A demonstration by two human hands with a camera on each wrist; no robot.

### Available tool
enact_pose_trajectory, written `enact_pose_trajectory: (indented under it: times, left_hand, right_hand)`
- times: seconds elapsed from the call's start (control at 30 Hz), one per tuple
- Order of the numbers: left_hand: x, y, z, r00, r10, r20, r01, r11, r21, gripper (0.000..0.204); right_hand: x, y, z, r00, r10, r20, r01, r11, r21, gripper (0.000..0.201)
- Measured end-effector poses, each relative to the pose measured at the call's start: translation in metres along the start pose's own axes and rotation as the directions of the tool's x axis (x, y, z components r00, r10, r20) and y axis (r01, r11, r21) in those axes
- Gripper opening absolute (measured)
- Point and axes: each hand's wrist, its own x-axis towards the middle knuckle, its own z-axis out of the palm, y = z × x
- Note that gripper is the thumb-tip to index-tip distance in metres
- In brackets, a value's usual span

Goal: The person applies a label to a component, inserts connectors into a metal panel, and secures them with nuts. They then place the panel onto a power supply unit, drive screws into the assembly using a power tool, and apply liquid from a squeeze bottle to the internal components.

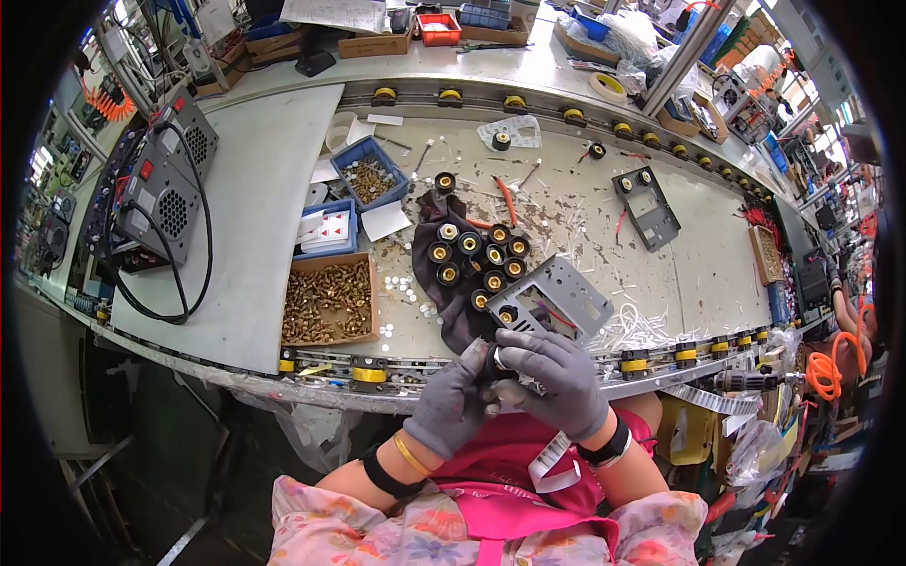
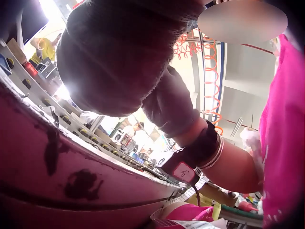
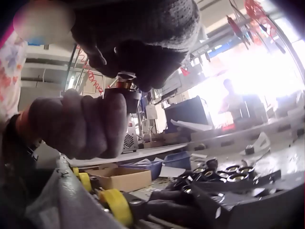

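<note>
Both hands wear grey gloves and meet in front of the body at the table's front edge. My left hand [image 1: 448, 404] grips a round black part [image 3: 132, 99] like the knobs on the table, with a brass threaded piece [image 3: 125, 85] standing out of its top. From above, my right hand [image 3: 143, 52] pinches at that brass piece with curled fingers. In the head view the fingers hide most of the part. Just beyond the hands, several black round parts with brass centres [image 1: 469, 243] lie on a dark cloth [image 1: 429, 274], beside a grey metal bracket [image 1: 566, 292].
A cardboard box of brass fittings [image 1: 376, 307] stands at the left, with blue bins [image 1: 396, 189] behind it. Another bracket [image 1: 668, 231] lies farther right. White slips [image 1: 642, 325] are scattered near the roller rail [image 1: 368, 375]. A power unit [image 1: 156, 179] sits far left.
</note>
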Motion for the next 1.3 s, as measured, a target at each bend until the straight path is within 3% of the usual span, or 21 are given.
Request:
enact_pose_trajectory:
  times: [0.23, 0.33, 0.43, 0.53, 0.57, 0.67, 0.77, 0.87, 0.97, 1.1, 1.13, 1.2, 1.3]
  left_hand:
    - [0.003, 0.003, 0.001, 0.997, 0.053, -0.053, -0.048, 0.995, 0.086, 0.026]
    - [0.005, 0.007, -0.001, 0.998, 0.050, -0.028, -0.048, 0.997, 0.067, 0.027]
    - [0.006, 0.010, 0.000, 0.997, 0.059, -0.040, -0.058, 0.998, 0.032, 0.028]
    - [0.007, 0.014, 0.008, 0.976, 0.119, -0.184, -0.109, 0.992, 0.062, 0.028]
    - [0.008, 0.016, 0.004, 0.978, 0.106, -0.179, -0.100, 0.994, 0.043, 0.028]
    - [0.012, 0.020, -0.010, 0.985, 0.074, -0.158, -0.077, 0.997, -0.010, 0.028]
    - [0.016, 0.023, -0.013, 0.988, 0.074, -0.134, -0.080, 0.996, -0.042, 0.029]
    - [0.018, 0.026, -0.017, 0.990, 0.073, -0.122, -0.078, 0.996, -0.037, 0.030]
    - [0.017, 0.030, -0.013, 0.987, 0.077, -0.142, -0.082, 0.996, -0.025, 0.032]
    - [-0.001, 0.029, 0.000, 0.989, 0.054, -0.138, -0.058, 0.998, -0.028, 0.032]
    - [-0.008, 0.027, 0.001, 0.990, 0.040, -0.132, -0.044, 0.999, -0.029, 0.032]
    - [-0.028, 0.017, -0.006, 0.979, 0.032, -0.203, -0.025, 0.999, 0.037, 0.034]
    - [-0.063, 0.009, 0.002, 0.956, 0.138, -0.260, -0.119, 0.989, 0.088, 0.034]
  right_hand:
    - [-0.004, 0.001, 0.008, 0.998, 0.026, -0.051, -0.029, 0.998, -0.064, 0.038]
    - [0.005, -0.005, 0.006, 0.997, -0.065, -0.042, 0.053, 0.972, -0.229, 0.032]
    - [0.005, 0.002, 0.009, 0.971, 0.236, -0.038, -0.224, 0.954, 0.201, 0.022]
    - [0.004, 0.030, 0.018, 0.820, 0.566, -0.092, -0.351, 0.622, 0.700, 0.013]
    - [0.011, 0.034, 0.012, 0.741, 0.667, -0.081, -0.380, 0.515, 0.769, 0.015]
    - [0.007, 0.090, 0.004, 0.555, 0.811, 0.184, -0.664, 0.298, 0.686, 0.015]
    - [0.011, 0.112, 0.011, 0.436, 0.809, 0.394, -0.808, 0.159, 0.567, 0.015]
    - [0.013, 0.124, 0.023, 0.463, 0.748, 0.476, -0.765, 0.066, 0.640, 0.019]
    - [0.021, 0.112, 0.015, 0.460, 0.771, 0.441, -0.662, -0.033, 0.749, 0.020]
    - [0.019, 0.062, 0.000, 0.626, 0.702, 0.340, -0.434, -0.049, 0.900, 0.018]
    - [0.014, 0.047, 0.002, 0.639, 0.693, 0.333, -0.442, -0.023, 0.897, 0.019]
    - [0.011, 0.010, 0.011, 0.630, 0.690, 0.357, -0.469, -0.029, 0.883, 0.018]
    - [-0.003, -0.023, 0.040, 0.598, 0.677, 0.428, -0.393, -0.218, 0.893, 0.017]
